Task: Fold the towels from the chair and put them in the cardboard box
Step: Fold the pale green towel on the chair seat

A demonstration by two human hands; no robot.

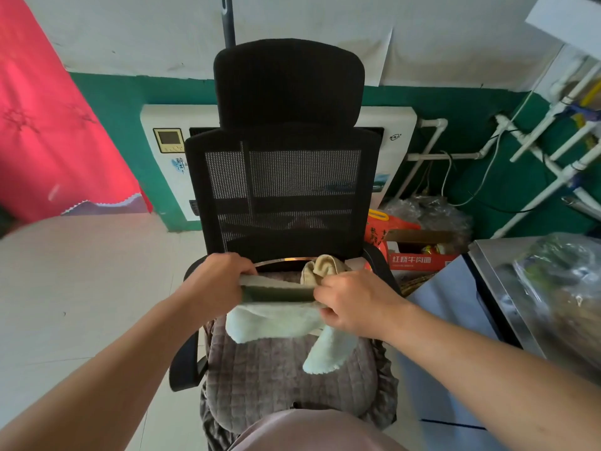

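Note:
A black mesh office chair (286, 177) with a quilted grey-purple seat cushion (279, 379) stands in front of me. Over the seat I hold a pale green towel (276, 320) stretched between both hands. My left hand (218, 281) pinches its left top corner. My right hand (354, 304) grips the right end, from which a loose corner hangs down. A crumpled beige towel (322, 266) lies at the back of the seat, just behind my right hand. An open red and white cardboard box (419, 252) stands on the floor to the chair's right.
A white heater unit (166, 164) is mounted on the green wall behind the chair. A steel-topped table (497, 288) with a plastic bag (559, 288) stands at the right. White pipes (553, 157) run along the right wall. A red cloth (48, 125) hangs at the left, above light floor tiles.

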